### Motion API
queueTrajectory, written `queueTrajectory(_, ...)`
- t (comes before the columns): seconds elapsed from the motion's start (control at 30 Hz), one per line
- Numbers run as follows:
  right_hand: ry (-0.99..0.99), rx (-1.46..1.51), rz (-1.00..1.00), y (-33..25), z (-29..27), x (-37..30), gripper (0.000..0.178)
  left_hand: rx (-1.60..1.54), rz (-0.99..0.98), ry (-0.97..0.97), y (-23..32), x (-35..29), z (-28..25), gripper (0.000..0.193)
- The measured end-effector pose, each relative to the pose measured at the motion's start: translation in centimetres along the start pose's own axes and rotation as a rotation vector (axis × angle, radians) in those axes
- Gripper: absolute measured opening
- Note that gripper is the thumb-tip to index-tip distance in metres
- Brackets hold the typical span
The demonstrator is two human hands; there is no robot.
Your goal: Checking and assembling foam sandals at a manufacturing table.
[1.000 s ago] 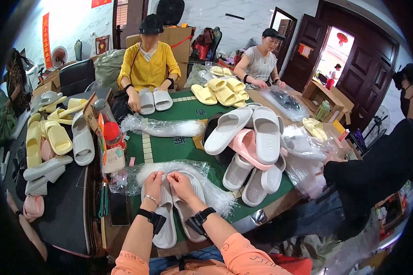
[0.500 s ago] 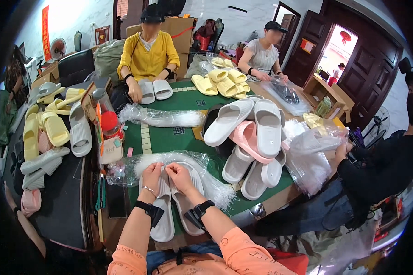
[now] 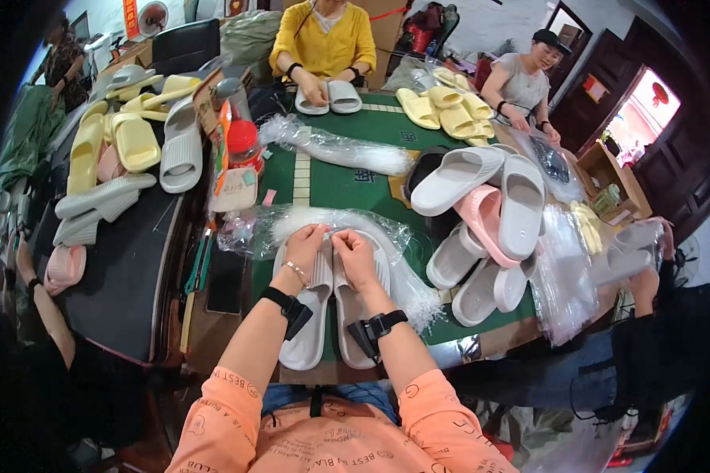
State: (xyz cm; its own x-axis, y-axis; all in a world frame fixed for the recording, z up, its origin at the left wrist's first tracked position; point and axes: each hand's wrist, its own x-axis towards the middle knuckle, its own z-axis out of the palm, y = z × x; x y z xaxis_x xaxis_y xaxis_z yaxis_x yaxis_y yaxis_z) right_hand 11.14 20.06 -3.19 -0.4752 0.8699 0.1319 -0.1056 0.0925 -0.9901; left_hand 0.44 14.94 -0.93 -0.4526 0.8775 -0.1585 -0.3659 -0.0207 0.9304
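A pair of light grey slippers lies side by side before me on the green table, the left slipper (image 3: 312, 335) next to the right slipper (image 3: 345, 323). My left hand (image 3: 304, 251) and my right hand (image 3: 355, 257) meet above their straps, thumbs and fingertips pinched together. Whatever is between the fingertips is too small to make out. Just beyond the hands, a bundle of thin clear plastic strands (image 3: 410, 276) in clear wrap curves round to the right of the slippers.
Grey and pink slippers are heaped at right (image 3: 498, 221), beside clear bags (image 3: 564, 276). A second strand bundle (image 3: 347, 148) lies farther back. Left are a red-lidded jar (image 3: 243, 140), a green-handled tool (image 3: 200, 264) and a slipper-laden black surface (image 3: 126, 268). Co-workers sit around the table.
My view has shifted, so the table sits farther right and higher. Both hands stay pinched over the slippers. At right, a co-worker's bag with grey slippers now shows raised.
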Motion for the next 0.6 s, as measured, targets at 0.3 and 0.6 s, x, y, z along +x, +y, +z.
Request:
queueTrajectory(0.3,0.018,-0.041,-0.034,0.1,0.2,-0.1,0.010,-0.048,-0.003,0.025,0.3,-0.5,0.0,0.020)
queueTrajectory(0.6,0.025,-0.003,0.064,-0.9,-0.3,-0.2,0.012,-0.063,-0.031,-0.011,0.6,-0.4,0.9,0.022)
